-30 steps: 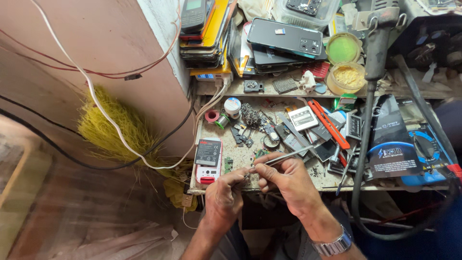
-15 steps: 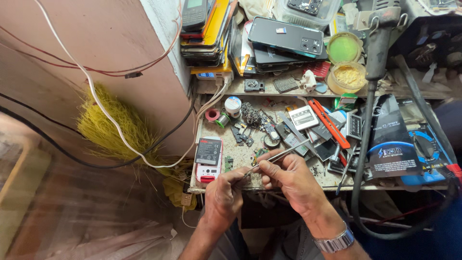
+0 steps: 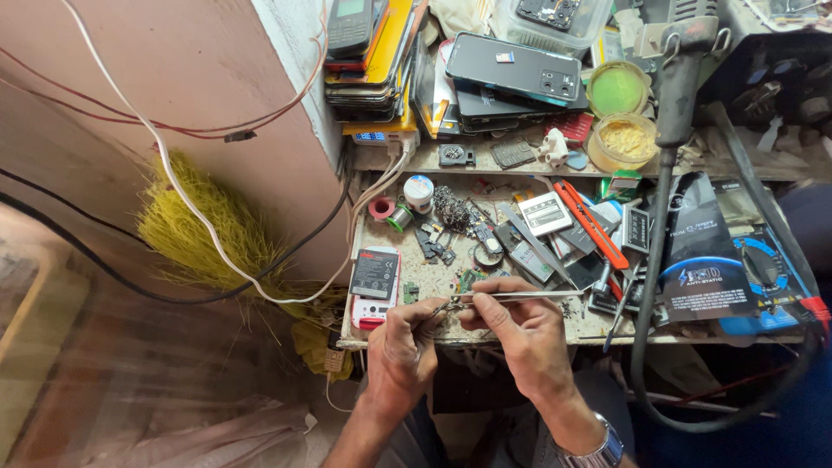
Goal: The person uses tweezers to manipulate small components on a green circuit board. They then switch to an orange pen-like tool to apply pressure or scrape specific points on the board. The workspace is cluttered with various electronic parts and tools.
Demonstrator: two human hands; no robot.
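Both hands, left hand point(image 3: 400, 340) and right hand point(image 3: 520, 325), pinch metal tweezers point(image 3: 511, 297).

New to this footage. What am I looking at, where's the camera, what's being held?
There is no machine here: a person works with two bare hands. The single picture comes from a camera worn on the head, looking down at a cluttered repair bench. The right hand holds slim metal tweezers, lying nearly level, tips pointing left toward the left hand, which pinches something too small to identify. On the bench lie a black battery on a white and pink phone, a solder spool, an orange-handled tool and small parts. Stacked phones sit on the shelf behind, with a yellow broom to the left.
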